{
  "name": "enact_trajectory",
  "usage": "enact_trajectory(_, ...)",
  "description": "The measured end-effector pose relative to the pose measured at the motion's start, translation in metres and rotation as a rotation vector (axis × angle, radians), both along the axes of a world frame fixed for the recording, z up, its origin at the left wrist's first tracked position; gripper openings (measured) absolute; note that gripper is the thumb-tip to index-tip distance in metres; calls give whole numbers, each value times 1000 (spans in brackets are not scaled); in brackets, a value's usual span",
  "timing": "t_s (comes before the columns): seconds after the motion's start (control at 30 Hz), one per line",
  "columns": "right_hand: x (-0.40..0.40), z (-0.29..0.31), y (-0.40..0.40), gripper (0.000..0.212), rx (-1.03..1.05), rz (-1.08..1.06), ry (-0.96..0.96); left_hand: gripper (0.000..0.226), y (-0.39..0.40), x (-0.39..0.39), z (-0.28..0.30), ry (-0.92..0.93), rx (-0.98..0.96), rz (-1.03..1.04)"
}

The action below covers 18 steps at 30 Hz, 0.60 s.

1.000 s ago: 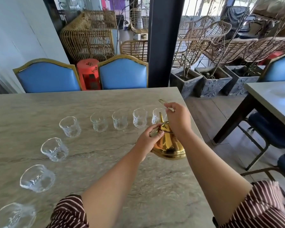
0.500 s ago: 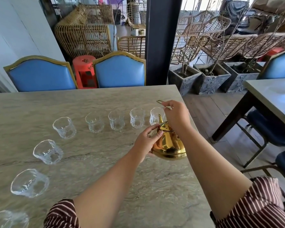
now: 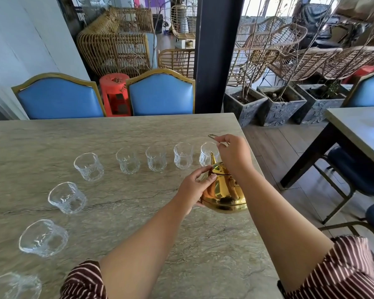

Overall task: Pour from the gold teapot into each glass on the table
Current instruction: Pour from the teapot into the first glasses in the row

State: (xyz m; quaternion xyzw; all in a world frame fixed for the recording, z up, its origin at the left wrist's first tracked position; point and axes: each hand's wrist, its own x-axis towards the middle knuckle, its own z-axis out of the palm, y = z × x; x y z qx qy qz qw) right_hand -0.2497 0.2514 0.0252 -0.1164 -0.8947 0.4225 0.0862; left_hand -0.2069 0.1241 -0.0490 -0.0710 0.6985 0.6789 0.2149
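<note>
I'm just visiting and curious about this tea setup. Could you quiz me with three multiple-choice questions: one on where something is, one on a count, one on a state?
1. The teapot spout points at which glass?
A. the rightmost glass
B. the nearest glass
C. none

2. How many glasses show on the table?
A. four
B. eight
C. twelve

3. The teapot is:
A. standing alone
B. held by both hands
C. lying on its side

Answers: 1 A, the spout lines up with the rightmost glass. 2 B, eight, one cut off at the frame's edge. 3 B, left hand steadies the lid and body, right hand holds the handle.
</note>
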Motion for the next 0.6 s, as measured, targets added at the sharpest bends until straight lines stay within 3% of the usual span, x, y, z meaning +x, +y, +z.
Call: enact_trajectory(0.6,-1,3,0,27,5,10,-25,41,1,1,0,-11,-16,-1)
